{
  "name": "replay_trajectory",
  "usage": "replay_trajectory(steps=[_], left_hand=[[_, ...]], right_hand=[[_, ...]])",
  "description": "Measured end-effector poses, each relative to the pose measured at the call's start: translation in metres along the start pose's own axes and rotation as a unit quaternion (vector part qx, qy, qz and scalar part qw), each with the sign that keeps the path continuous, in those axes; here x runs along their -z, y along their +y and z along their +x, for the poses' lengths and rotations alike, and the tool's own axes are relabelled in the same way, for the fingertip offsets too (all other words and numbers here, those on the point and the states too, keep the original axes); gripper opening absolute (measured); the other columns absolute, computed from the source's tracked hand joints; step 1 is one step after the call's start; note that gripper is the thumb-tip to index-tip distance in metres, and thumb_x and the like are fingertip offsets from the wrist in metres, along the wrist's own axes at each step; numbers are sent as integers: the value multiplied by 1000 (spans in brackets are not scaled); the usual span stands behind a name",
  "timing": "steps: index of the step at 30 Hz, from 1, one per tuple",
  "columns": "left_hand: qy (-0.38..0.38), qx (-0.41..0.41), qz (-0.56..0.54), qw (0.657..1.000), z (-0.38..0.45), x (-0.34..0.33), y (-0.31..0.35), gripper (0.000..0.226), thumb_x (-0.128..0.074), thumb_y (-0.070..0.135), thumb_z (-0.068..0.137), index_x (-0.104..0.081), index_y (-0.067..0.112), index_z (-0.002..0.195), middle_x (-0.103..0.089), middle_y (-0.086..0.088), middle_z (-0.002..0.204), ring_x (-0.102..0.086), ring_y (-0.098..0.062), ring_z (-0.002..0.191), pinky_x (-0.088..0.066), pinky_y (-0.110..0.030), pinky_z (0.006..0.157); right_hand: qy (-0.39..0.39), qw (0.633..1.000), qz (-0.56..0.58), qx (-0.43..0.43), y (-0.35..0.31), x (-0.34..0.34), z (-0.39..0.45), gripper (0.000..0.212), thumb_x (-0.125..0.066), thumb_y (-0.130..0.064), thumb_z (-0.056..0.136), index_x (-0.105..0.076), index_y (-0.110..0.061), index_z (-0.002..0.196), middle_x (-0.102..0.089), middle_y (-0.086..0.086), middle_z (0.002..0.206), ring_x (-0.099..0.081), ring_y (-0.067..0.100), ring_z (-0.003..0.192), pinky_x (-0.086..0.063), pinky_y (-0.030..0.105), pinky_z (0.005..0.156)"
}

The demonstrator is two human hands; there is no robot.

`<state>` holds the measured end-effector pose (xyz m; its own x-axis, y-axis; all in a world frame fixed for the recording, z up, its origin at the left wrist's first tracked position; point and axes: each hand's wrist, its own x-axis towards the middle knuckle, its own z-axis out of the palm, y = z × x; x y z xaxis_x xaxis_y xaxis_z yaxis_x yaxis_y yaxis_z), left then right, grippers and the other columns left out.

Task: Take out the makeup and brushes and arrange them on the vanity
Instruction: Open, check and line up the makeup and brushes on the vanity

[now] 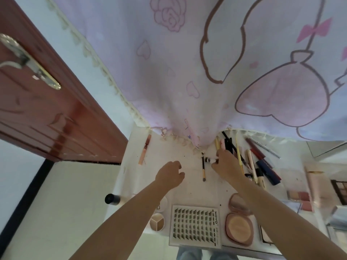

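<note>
1. Lilac curtain (169, 72) printed with pink roses, hearts, a bow.
2. White vanity (189, 190).
3. Reddish-brown door (43, 117).
4. Pink powder compact (238, 225).
5. White lash tray (195, 226), rows of black lashes.
6. Gold-handled brush (203, 168).

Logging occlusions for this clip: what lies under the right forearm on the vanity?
The right forearm crosses an open pink compact: its powder pan shows, the raised lid is partly hidden. Farther up, the lower ends of some pens are covered.

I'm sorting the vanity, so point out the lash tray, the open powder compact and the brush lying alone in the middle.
lash tray (195, 226): head view, centre of tray.
open powder compact (238, 229): head view, powder pan.
brush (203, 168): head view, mid handle.
</note>
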<state>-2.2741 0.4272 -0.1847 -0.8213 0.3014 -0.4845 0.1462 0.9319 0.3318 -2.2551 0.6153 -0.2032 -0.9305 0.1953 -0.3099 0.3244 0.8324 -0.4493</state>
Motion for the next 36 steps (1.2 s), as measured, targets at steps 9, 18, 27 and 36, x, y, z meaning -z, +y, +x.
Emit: replay_trajectory(steps=[9,18,27,36], left_hand=[[19,-146,-326,934,-16,49,83,24,-44,17,94,-48,10,117,-55,3,84,-58,-4,65,-46,-15,59],[229,-280,-323,875,-45,113,142,21,-37,12,96,-47,20,79,-43,8,57,-41,-1,45,-36,-9,48],[239,-279,-417,831,-57,127,157,29,-34,16,97,-42,19,69,-39,5,55,-36,-5,45,-32,-16,46],[117,-254,-600,750,-56,130,159,20,-48,7,91,-64,19,85,-65,10,68,-59,-1,64,-49,-13,61]], right_hand=[[64,906,412,70,-3,107,-43,18,-61,-2,82,-61,-19,76,-66,-8,58,-63,4,49,-50,10,54],[177,922,316,137,-47,172,-58,30,-34,-16,96,-39,-17,66,-38,2,57,-35,13,47,-30,24,48],[251,884,356,172,-65,190,-72,34,-33,-12,96,-40,-19,63,-35,-2,53,-31,8,45,-29,13,40],[47,864,491,99,-67,195,-72,20,-28,-17,98,-35,-11,80,-39,0,49,-29,3,31,-24,14,33]])
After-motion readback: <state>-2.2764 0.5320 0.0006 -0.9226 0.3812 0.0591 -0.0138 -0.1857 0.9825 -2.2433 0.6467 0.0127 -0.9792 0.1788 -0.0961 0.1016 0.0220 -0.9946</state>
